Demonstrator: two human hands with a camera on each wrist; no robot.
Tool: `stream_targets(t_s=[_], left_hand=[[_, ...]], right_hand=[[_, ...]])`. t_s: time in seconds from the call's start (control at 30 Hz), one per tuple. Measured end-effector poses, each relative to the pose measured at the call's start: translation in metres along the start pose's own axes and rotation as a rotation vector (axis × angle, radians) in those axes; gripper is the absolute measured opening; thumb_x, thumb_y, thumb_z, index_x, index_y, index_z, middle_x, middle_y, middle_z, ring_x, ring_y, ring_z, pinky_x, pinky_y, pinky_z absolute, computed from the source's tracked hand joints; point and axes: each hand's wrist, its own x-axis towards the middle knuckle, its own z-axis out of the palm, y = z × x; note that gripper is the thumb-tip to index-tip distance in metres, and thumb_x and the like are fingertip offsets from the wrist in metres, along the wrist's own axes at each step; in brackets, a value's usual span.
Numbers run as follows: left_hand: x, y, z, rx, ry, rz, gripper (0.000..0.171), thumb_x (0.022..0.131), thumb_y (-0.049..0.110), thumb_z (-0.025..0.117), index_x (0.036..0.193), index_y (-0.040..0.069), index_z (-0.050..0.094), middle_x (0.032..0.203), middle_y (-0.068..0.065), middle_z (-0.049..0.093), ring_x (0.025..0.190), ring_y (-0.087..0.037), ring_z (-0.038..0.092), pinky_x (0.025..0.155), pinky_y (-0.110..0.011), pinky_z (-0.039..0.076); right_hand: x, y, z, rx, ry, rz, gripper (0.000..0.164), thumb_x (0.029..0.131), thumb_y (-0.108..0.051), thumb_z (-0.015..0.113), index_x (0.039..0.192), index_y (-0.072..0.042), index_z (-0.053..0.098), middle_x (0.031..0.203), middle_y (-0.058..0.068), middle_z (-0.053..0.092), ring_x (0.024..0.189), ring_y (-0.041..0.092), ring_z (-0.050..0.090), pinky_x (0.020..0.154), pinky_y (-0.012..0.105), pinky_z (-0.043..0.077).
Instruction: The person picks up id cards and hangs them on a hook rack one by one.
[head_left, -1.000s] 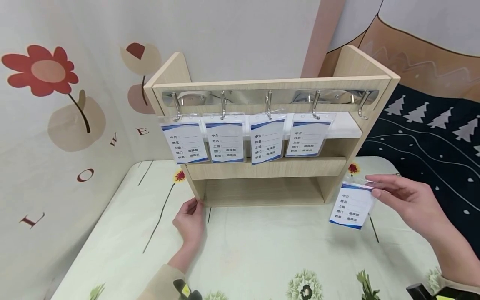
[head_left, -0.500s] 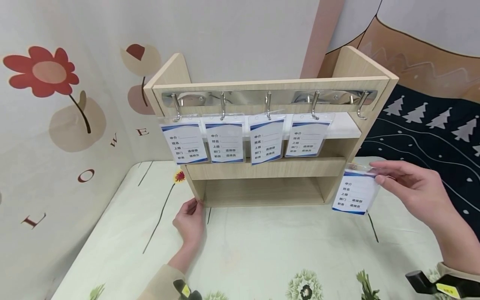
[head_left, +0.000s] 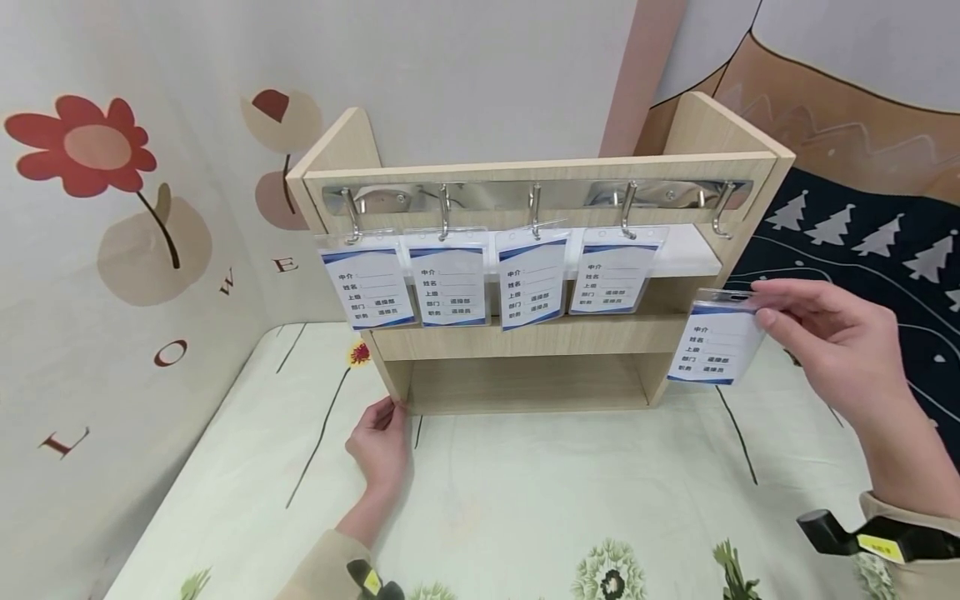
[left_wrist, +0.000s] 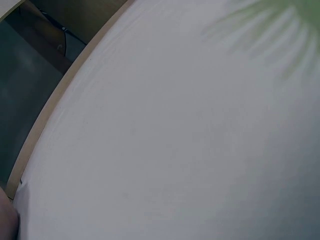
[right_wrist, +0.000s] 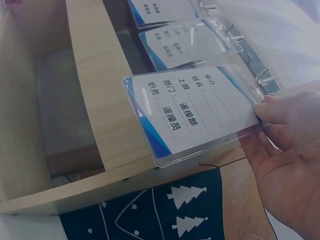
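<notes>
My right hand (head_left: 847,358) pinches a badge in a clear plastic sleeve (head_left: 716,342) by its top right corner, thumb in front. The badge is white with blue bands and printed lines. It hangs in front of the shelf's right side, below the rightmost hook (head_left: 723,210). In the right wrist view the badge (right_wrist: 192,112) overlaps the shelf's wooden edge. My left hand (head_left: 381,446) holds the lower left corner of the small wooden shelf (head_left: 532,340) with curled fingers. Only a sliver of the left hand (left_wrist: 7,220) shows in the left wrist view.
Several matching badges (head_left: 453,283) hang side by side from the hooks of a metal rail (head_left: 495,193) along the shelf's top front. The shelf stands on a pale flowered cloth (head_left: 525,483), between a patterned wall at left and a dark panel with trees (head_left: 885,242) at right.
My right hand has lifted the badge upward, closer to the rightmost hook, and slightly to the right. The left hand has stayed at the shelf corner.
</notes>
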Motion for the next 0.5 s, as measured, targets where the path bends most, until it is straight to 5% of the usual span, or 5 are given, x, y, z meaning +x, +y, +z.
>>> stream_targets(t_s=[0.5], left_hand=[[0.000,0.000,0.000,0.007,-0.006,0.002,0.015,0.094,0.001,0.071,0.106,-0.006,0.075,0.102,-0.022,0.076,0.093,-0.034,0.074,0.071,-0.003,0.048]], right_hand=[[0.020,-0.015,0.015,0.147,0.122,-0.199,0.031,0.088,0.024,0.061,0.117,0.016,0.066,0.101,-0.001,0.074,0.092,0.012,0.068,0.084,0.013,0.053]])
